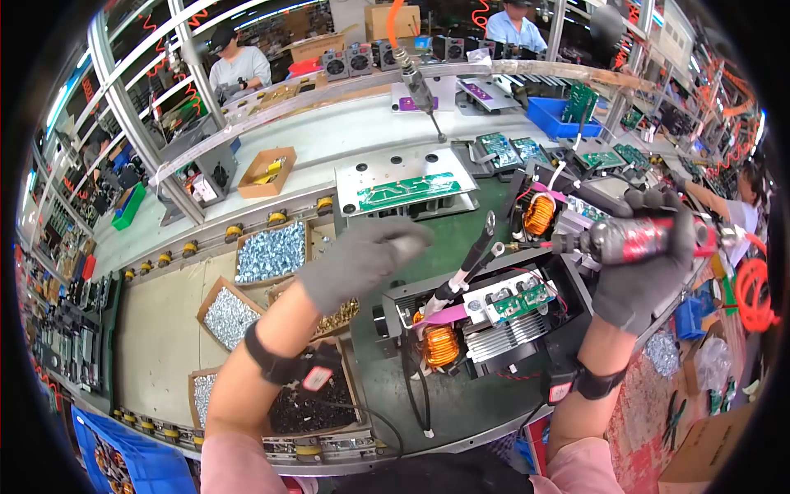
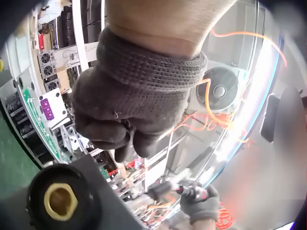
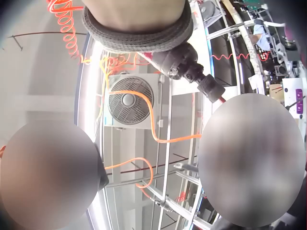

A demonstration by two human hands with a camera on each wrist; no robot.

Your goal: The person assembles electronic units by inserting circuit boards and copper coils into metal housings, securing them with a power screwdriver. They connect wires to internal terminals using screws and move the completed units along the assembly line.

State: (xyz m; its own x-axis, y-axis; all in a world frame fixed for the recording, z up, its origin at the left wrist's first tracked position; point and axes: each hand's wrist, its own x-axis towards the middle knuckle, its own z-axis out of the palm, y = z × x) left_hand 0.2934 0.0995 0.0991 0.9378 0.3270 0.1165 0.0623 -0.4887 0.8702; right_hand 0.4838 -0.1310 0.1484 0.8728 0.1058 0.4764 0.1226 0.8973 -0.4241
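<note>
Your left hand [image 1: 354, 259], gloved, is up over the worktop [image 1: 444, 412], fingers curled; can't tell if they pinch anything. Your right hand [image 1: 642, 263], also gloved, has its fingers wrapped round a red-and-black driver [image 1: 621, 241], tip pointing left, near the lug ends of the cables [image 1: 463, 270]; can't tell if it touches them. Open case [image 1: 574, 288] sits below and between both sets of fingers, holding a circuit board [image 1: 524, 303], finned heatsink [image 1: 506, 339] and orange coil [image 1: 440, 346]. Left of your left fingers: silver parts [image 1: 270, 251] in a cardboard box. Beyond those fingers: white panel [image 1: 370, 174] carrying a green board [image 1: 409, 191]. Orange hose [image 1: 753, 296] hangs right of your right fingers.
</note>
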